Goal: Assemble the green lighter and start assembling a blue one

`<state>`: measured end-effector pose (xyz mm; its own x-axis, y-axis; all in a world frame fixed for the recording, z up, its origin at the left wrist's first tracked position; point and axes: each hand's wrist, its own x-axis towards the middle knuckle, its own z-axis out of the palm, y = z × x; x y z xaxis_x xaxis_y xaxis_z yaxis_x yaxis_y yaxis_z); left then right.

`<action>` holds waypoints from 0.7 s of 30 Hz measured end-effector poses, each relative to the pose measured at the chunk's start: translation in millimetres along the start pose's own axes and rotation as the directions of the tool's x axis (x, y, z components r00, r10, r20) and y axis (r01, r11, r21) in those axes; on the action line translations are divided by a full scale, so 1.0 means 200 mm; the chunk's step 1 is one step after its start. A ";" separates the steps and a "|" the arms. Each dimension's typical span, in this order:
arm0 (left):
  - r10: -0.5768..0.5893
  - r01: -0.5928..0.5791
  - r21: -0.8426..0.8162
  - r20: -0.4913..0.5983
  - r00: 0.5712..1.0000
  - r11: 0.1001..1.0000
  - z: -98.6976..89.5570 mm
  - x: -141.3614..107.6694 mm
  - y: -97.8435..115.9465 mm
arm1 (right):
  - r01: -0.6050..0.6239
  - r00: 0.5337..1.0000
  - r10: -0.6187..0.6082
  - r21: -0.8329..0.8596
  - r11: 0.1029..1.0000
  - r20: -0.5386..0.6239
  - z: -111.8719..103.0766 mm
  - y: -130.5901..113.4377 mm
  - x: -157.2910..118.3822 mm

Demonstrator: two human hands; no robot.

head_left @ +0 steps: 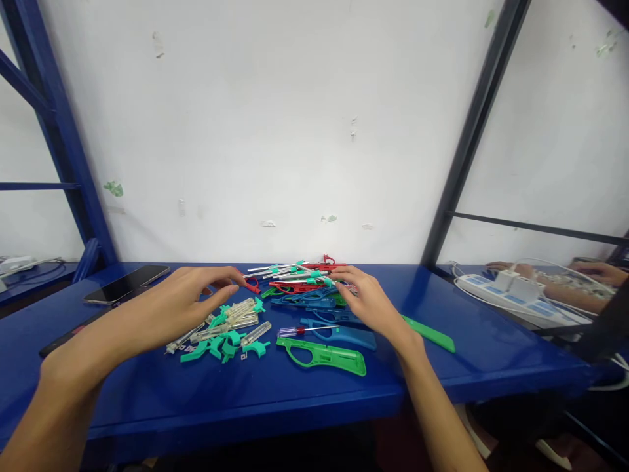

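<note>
My left hand [196, 298] hovers over the left of the blue table, thumb and index finger apart, with nothing visible between them. A red plastic part [252, 286] lies just beyond its fingertips. Below are clear tubes [256, 334] and teal trigger pieces [228, 346]. At the pile of metal rods with teal fittings [280, 271], my right hand [361, 295] has its fingers curled together; what they grip is too small to tell. Nearer me lie a green lighter-shaped shell [324, 356], a blue shell [344, 335] and a purple-handled screwdriver [291, 332].
A black phone [126, 284] lies at the back left. Another green shell [431, 333] is right of my right wrist. A white power strip [521, 300] with cables sits past the dark post [472, 137], near another person's hands [599, 272]. A wall stands behind.
</note>
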<state>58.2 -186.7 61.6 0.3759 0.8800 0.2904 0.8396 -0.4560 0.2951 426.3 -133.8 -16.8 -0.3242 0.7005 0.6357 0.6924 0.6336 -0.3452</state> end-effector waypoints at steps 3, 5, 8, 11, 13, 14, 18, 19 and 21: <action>0.023 -0.023 -0.009 -0.014 1.000 1.000 0.01 0.01 -0.01 | 0.006 0.999 -0.004 0.044 0.999 -0.039 0.00 0.00 0.00; 0.035 -0.035 -0.011 -0.027 0.999 0.999 0.02 0.01 0.00 | 0.007 0.998 -0.002 0.078 0.997 -0.063 -0.01 -0.01 0.00; 0.045 -0.045 0.003 -0.042 0.998 0.999 0.03 0.01 0.01 | 0.004 0.996 0.009 0.133 0.991 -0.091 -0.02 -0.03 0.00; 0.039 -0.038 0.004 -0.047 0.998 0.999 0.03 0.01 0.02 | -0.013 0.996 0.031 0.190 0.982 -0.087 -0.03 -0.05 -0.01; 0.040 -0.040 -0.005 -0.047 0.998 0.999 0.03 0.01 0.02 | -0.029 0.996 0.048 0.229 0.973 -0.078 -0.03 -0.05 -0.02; 0.039 -0.039 -0.006 -0.047 0.998 0.999 0.03 0.01 0.02 | -0.035 0.995 0.056 0.249 0.968 -0.080 -0.04 -0.04 -0.03; 0.024 -0.023 0.012 -0.041 0.999 1.000 0.02 0.01 0.01 | -0.040 0.987 0.088 0.326 0.945 -0.134 -0.05 -0.01 -0.03; 0.018 -0.017 0.016 -0.036 0.999 1.000 0.02 0.01 0.01 | -0.039 0.984 0.095 0.343 0.939 -0.150 -0.06 -0.01 -0.02; 0.009 -0.008 0.023 -0.032 0.999 1.000 0.01 0.01 0.00 | -0.031 0.979 0.103 0.372 0.928 -0.175 -0.07 -0.01 -0.02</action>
<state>60.8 -184.6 60.0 0.3708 0.8712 0.3218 0.8453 -0.4601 0.2716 436.0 -142.9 -8.5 -0.1337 0.6938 0.7077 0.4128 0.6882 -0.5967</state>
